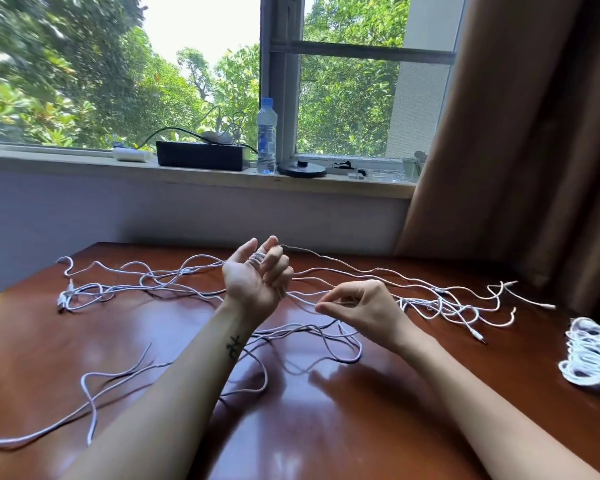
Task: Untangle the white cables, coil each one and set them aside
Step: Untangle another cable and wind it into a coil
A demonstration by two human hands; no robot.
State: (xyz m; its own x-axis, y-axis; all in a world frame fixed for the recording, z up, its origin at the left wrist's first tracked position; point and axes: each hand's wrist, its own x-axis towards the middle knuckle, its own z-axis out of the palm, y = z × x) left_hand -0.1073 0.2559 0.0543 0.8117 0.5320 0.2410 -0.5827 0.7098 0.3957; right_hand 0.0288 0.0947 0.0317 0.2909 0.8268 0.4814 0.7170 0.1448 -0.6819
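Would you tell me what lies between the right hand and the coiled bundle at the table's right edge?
In the head view, loose white cables with plug ends lie tangled on the table there.

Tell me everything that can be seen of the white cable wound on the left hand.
The white cable is thin, round and looks plastic-coated. Several turns of it are wound around the curled fingers of the left hand, which is raised with its palm towards the camera. From there one strand runs to the right hand, which pinches it between thumb and forefinger. The rest drops into the loose tangle on the brown table; its ends cannot be picked out.
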